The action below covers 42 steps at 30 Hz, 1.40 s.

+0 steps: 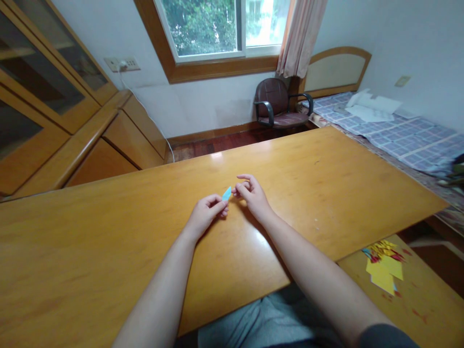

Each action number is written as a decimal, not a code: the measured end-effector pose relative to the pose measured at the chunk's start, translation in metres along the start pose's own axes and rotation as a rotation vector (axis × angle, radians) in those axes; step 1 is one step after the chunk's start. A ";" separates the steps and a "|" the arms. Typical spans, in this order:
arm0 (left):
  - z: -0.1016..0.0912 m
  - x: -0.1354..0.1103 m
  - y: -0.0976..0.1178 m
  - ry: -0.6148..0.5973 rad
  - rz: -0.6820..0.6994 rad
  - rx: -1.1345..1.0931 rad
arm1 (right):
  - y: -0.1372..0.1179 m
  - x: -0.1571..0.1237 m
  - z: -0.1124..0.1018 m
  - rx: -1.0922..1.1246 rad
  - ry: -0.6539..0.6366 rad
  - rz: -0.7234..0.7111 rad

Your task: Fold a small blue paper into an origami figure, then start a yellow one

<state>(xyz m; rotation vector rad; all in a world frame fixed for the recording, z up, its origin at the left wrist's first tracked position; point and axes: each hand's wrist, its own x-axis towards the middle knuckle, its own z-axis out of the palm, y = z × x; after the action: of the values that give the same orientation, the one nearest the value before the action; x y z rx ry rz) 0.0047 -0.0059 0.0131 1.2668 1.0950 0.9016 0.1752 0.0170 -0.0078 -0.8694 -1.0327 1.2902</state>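
Left hand [203, 215] pinching blue paper [226, 194], right hand [256, 197] near its tip, wooden table [108, 246] beneath; brown chair [273, 99] beyond

Behind the worktop [108, 246] are a chair [273, 99] and window [203, 26]; behind its left, a cabinet [132, 128]; right, a bed [409, 137]; beside its front-right edge, papers [384, 274]; over it, a paper piece [226, 194].

The left hand [207, 215] covers the lower end of the small blue paper [227, 194], whose details are too small to make out; whether the right hand [253, 195] touches it cannot be told. The left edge cuts off the desk [108, 232] and glass-doored cabinet [78, 121], the right edge a blurred dark object [458, 166] on the bed [406, 135].
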 end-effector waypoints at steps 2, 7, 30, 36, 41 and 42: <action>0.000 0.000 -0.001 -0.005 0.008 0.007 | 0.000 0.000 0.001 0.007 -0.043 0.022; -0.001 0.002 -0.003 -0.017 0.031 0.047 | 0.001 -0.001 0.003 0.033 -0.135 0.029; -0.004 0.009 -0.012 0.297 0.179 -0.207 | -0.005 -0.005 0.002 -0.062 -0.127 0.092; -0.003 0.009 -0.011 0.230 0.152 -0.207 | -0.002 -0.005 0.001 -0.090 -0.151 0.071; -0.003 0.008 -0.010 0.247 0.141 -0.131 | 0.000 -0.007 0.003 -0.271 -0.130 -0.051; -0.003 0.008 -0.010 0.245 0.139 -0.118 | -0.001 -0.007 0.003 -0.308 -0.131 -0.088</action>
<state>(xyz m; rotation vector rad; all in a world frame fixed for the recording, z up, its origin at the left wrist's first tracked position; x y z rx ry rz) 0.0033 0.0012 0.0025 1.1661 1.1351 1.2346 0.1724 0.0094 -0.0069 -0.9676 -1.3836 1.1423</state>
